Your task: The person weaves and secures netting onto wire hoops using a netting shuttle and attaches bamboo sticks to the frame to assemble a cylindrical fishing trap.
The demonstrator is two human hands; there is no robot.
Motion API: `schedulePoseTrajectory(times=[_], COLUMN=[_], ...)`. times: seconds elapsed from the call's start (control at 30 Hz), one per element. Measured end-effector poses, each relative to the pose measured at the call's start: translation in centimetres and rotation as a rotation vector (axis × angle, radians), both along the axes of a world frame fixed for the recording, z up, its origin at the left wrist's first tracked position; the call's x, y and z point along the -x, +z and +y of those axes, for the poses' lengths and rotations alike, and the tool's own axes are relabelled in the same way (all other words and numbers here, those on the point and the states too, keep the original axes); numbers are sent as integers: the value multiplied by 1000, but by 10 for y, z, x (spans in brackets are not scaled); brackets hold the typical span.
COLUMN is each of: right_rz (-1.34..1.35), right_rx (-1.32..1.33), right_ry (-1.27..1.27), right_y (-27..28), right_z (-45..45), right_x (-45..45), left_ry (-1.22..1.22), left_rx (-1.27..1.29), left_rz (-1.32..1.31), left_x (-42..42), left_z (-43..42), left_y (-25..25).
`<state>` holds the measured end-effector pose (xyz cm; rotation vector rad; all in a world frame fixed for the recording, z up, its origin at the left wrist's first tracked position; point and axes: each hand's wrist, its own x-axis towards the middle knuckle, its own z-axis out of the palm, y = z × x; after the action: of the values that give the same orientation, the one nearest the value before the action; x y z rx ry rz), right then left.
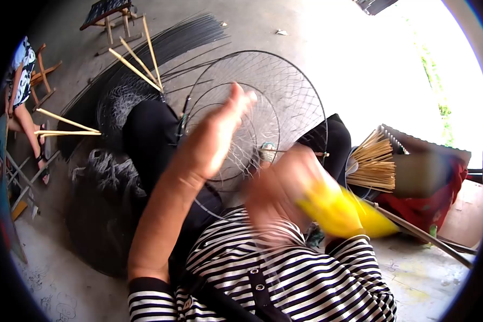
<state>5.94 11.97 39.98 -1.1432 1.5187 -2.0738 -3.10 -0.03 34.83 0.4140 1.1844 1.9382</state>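
Observation:
A round net cage (300, 80) with dark wire hoops and thin mesh stands between my knees. My left hand (220, 131) is raised over its near left side, with its fingers stretched out and nothing seen in them. Nearer my body, my right hand (284, 185) is smeared by motion at the cage's lower right. A blurred yellow tool (349, 209) lies across that hand and wrist, seemingly held in it; its exact kind cannot be made out. A thin pale line (212, 212) curves below the cage toward my right hand.
A bundle of thin wooden sticks (375, 163) stands on the right, near a red cloth (445, 198). Long dark wires (193, 35) and pale netting (126, 104) lie at left. A stool (110, 19) is behind; another person's leg (29, 131) shows far left.

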Motion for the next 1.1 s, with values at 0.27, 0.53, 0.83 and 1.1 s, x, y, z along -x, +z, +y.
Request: schedulePoseTrajectory(times=[0.27, 0.53, 0.83, 1.1], right_rz=[-410, 673, 137, 143], right_rx=[-1140, -1732, -1757, -1497], right_ry=[-91, -538, -513, -612], right_y=[-196, -260, -299, -334], right_z=[78, 43, 26, 7], right_x=[85, 67, 101, 104], left_ry=[64, -528, -357, 687], left_rx=[1098, 1226, 359, 286], left_rz=[967, 1424, 1229, -442], left_x=[-8, -76, -43, 100], left_z=[12, 33, -42, -126], left_y=[-69, -80, 0, -193])
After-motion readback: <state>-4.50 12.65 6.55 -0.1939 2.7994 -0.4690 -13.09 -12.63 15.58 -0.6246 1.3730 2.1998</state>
